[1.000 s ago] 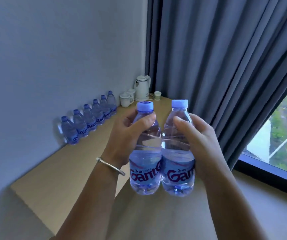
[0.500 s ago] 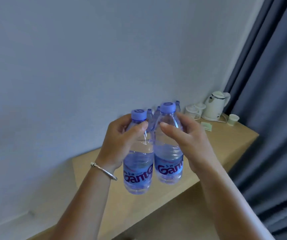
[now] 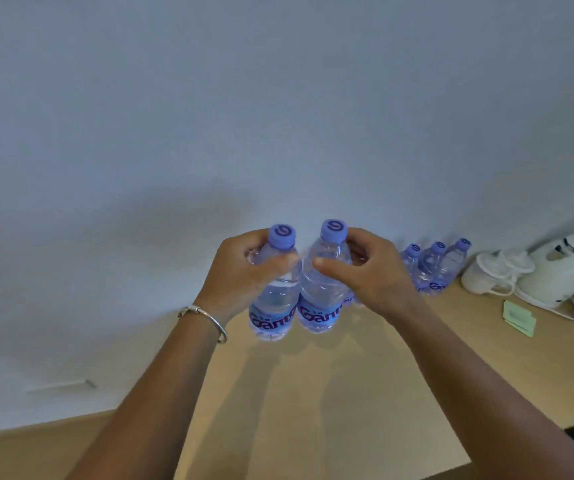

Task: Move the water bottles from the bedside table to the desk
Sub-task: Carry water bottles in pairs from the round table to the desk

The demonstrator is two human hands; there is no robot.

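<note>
Desk (image 3: 330,393): hands (image 3: 244,271) (image 3: 372,271) grip bottles (image 3: 275,296) (image 3: 323,289) near wall

Soft, even daylight fills your view, cool and bluish on the wall (image 3: 278,98). The arms throw faint, blurred shadows onto the wooden desk (image 3: 313,393) and a dim patch on the wall behind your left hand (image 3: 244,271). No harsh glare shows. The wide lens bends the desk edge, and the kettle (image 3: 562,271) at the right border looks smeared and soft.
</note>
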